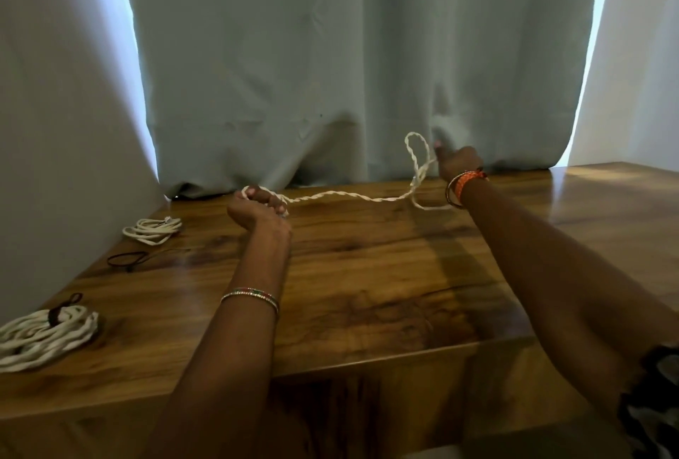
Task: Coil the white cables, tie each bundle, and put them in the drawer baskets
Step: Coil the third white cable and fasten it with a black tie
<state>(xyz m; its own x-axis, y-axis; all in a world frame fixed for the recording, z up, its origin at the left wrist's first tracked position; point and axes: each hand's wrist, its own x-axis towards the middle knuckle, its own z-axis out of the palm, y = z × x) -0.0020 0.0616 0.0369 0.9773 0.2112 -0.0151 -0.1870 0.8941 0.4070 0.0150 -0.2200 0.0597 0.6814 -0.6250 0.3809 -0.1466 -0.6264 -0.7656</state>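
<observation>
A white twisted cable [341,195] stretches across the far part of the wooden tabletop [367,274]. My left hand [257,206] grips one end of it in a fist at the left. Over at the right, my right hand [457,162] holds the cable's other part near the curtain, where a loop rises above my fingers. A thick coiled white bundle [44,335] with a dark tie lies at the near left edge. A smaller, thinner white coil [152,230] rests farther back on the left.
A loose dark band [128,259] lies on the table between the two coils. A grey-blue curtain [349,72] hangs down to the table's back edge. A pale wall [55,127] borders the left side. No drawer or basket is in view.
</observation>
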